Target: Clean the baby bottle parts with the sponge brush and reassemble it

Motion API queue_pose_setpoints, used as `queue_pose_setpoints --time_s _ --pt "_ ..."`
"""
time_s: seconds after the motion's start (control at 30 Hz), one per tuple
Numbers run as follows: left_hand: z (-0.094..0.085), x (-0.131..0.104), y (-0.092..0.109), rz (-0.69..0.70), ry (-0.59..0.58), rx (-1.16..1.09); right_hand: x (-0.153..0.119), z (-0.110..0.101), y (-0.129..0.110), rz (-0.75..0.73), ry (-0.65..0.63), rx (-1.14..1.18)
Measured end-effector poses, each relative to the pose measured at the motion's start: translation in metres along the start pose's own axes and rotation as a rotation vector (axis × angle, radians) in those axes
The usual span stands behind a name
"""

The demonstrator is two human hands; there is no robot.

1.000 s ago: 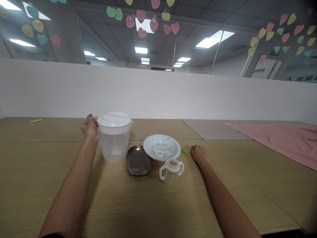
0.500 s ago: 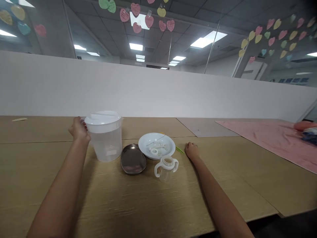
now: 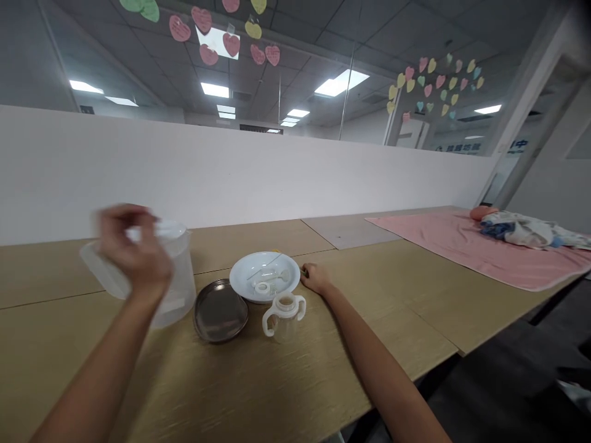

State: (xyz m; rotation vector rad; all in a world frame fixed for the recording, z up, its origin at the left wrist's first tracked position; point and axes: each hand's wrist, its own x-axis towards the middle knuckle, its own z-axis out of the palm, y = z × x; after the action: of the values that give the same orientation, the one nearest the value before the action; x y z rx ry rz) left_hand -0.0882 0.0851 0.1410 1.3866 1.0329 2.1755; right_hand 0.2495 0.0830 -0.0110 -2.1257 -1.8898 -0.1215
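Observation:
A translucent plastic pitcher point(image 3: 182, 280) with a white lid stands upright at the left. My left hand point(image 3: 133, 246) is raised in front of its lid and handle; it is motion-blurred, fingers curled and apart, apparently holding nothing. My right hand point(image 3: 314, 278) rests on the table at the white bowl's right rim, closed over a thin green utensil point(image 3: 303, 272) that is mostly hidden. In the white bowl point(image 3: 240, 283) lie a white ring point(image 3: 263, 288) and several small clear parts. Before it stands an uncapped clear baby bottle point(image 3: 285, 326) with two white handles.
An oval metal tray point(image 3: 220, 314) lies between the pitcher and the bottle, touching the bowl. A pink cloth point(image 3: 429, 246) covers the table's right part, with bundled fabric point(image 3: 521, 229) on it. A low white wall point(image 3: 231, 178) runs along the back.
My left hand has let go of the pitcher's handle and come up in front of it. My right hand has moved to the bowl and closed over the green utensil. The view has turned right.

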Motion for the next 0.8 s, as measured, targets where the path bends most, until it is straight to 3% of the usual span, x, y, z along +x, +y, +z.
queue_pose_setpoints --time_s 0.03,0.07,0.1,0.23,0.33,0.6,0.8 --pt "0.014 -0.018 -0.005 0.067 -0.111 0.041 0.001 0.002 -0.002 0.002 -0.003 -0.008" --pt "0.026 -0.035 -0.013 0.222 -0.419 0.188 0.001 0.003 -0.003 0.004 -0.004 -0.017" --pt "0.037 -0.052 -0.023 0.27 -0.599 0.215 0.001 0.004 -0.003 0.006 -0.003 -0.026" --pt "0.058 -0.098 -0.065 0.351 -1.026 0.366 0.002 0.005 -0.003 0.008 0.001 -0.052" --pt "0.064 -0.106 -0.082 0.364 -1.113 0.474 0.003 0.006 -0.002 0.015 -0.004 -0.05" --pt "0.102 -0.102 -0.092 0.487 -1.128 0.775 0.004 0.007 -0.002 0.028 -0.014 -0.05" --pt "0.106 -0.104 -0.104 0.511 -1.145 0.801 0.003 0.006 -0.002 0.026 -0.037 -0.063"
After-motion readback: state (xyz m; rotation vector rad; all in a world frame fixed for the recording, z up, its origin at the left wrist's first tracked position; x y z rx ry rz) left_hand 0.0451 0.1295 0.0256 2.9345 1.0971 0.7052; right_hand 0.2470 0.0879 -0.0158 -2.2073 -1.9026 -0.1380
